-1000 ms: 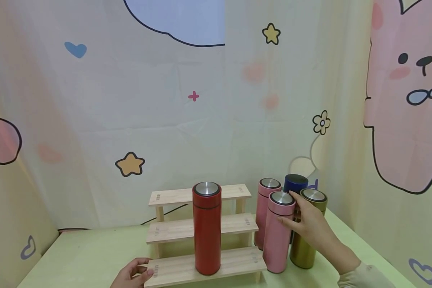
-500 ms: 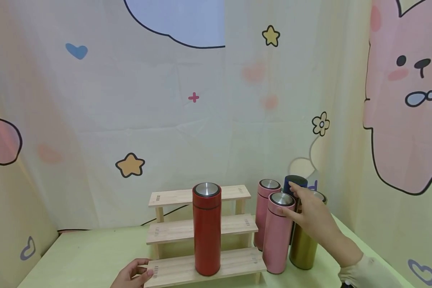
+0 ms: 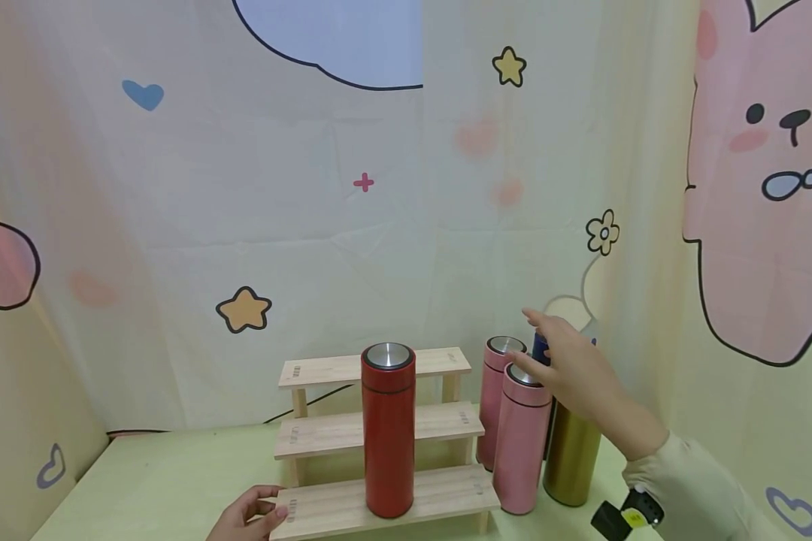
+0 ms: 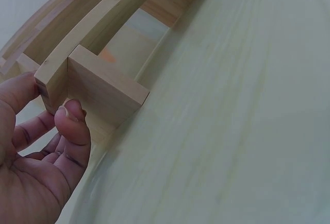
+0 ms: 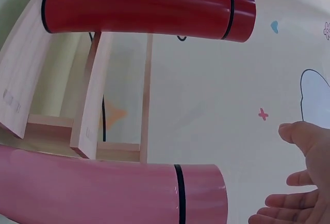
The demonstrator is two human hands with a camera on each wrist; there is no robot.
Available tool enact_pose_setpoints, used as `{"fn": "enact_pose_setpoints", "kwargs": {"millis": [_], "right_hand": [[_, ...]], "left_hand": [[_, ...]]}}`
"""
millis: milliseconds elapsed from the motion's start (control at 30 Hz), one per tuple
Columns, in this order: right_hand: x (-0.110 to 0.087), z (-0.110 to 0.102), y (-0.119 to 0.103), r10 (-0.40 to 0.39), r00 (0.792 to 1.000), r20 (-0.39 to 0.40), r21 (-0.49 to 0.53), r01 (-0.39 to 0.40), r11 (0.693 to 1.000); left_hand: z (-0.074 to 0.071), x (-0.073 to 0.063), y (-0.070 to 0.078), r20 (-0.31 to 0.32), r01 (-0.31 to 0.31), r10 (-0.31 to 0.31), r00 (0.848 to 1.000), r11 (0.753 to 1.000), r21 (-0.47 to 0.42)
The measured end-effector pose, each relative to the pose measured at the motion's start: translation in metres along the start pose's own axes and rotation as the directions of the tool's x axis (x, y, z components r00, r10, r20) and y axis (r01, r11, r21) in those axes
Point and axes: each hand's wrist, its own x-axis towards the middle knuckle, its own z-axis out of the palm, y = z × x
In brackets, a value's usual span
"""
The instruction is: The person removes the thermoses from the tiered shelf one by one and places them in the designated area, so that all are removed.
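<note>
My left hand point(image 3: 246, 515) pinches the left end of the lowest board of a three-step wooden display stand point(image 3: 446, 485); the left wrist view shows the thumb and curled fingers at the board's corner point(image 4: 54, 77). A red thermos point(image 3: 389, 443) with a steel-topped lid stands upright on that board. To the right, my right hand point(image 3: 575, 376) hovers over the thermoses with fingers spread, holding nothing. Below it are the front pink thermos point(image 3: 519, 451), a second pink thermos point(image 3: 492, 406) behind, a gold thermos point(image 3: 571, 458) and a mostly hidden blue thermos point(image 3: 540, 348).
The pale green table point(image 3: 162, 481) extends left of the stand. A curtain point(image 3: 298, 188) with cartoon prints hangs behind and at both sides. A black device point(image 3: 625, 515) is strapped at my right wrist.
My right hand has risen from beside the front pink thermos's lid and moved slightly left, above the thermoses. The left hand, stand and thermoses have stayed put.
</note>
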Motion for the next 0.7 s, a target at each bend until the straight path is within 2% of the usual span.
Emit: {"fn": "enact_pose_setpoints", "kwargs": {"millis": [300, 433, 700], "right_hand": [[0.013, 0.003, -0.018, -0.116, 0.991, 0.067, 0.033, 0.114, 0.993], [0.017, 0.005, -0.027, -0.158, 0.983, 0.088, 0.08, 0.152, 0.985], [0.026, 0.015, -0.045, -0.19, 0.964, 0.184, 0.178, 0.157, 0.971]], "left_hand": [[0.0, 0.0, 0.0, -0.001, 0.008, -0.008, 1.0, 1.0, 0.006], [0.0, 0.001, 0.0, -0.001, 0.013, -0.013, 1.0, 1.0, 0.006], [0.0, 0.001, 0.0, -0.005, 0.015, -0.015, 1.0, 1.0, 0.014]]}}
